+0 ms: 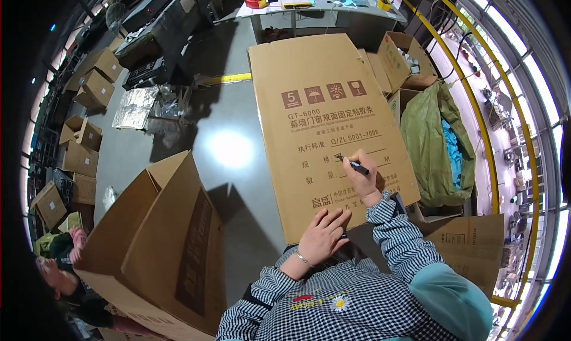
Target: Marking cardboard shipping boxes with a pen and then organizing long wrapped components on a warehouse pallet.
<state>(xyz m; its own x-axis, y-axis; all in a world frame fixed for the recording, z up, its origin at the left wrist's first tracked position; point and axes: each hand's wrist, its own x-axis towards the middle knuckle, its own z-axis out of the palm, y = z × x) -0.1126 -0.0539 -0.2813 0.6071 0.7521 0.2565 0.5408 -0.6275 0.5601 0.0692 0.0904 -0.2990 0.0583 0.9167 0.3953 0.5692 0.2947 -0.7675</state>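
A large flat-sided brown cardboard box (285, 61) with dark printing stretches in front of me. My right hand (367, 174) is closed round a black marker (359, 168). The marker's tip meets the board on one of the printed lines, where a small dark mark shows. My left hand (321, 237) lies on the near part of the box, palm down with its fingers stretched out, holding nothing. Checked sleeves cover both my forearms.
An open cardboard box (143, 234) stands at left, a person (65, 275) beyond it. A green sack (425, 139) of blue material sits right, near yellow rails (458, 49). Behind is a table (333, 8) with a tape roll; several cartons (98, 88) line the far left.
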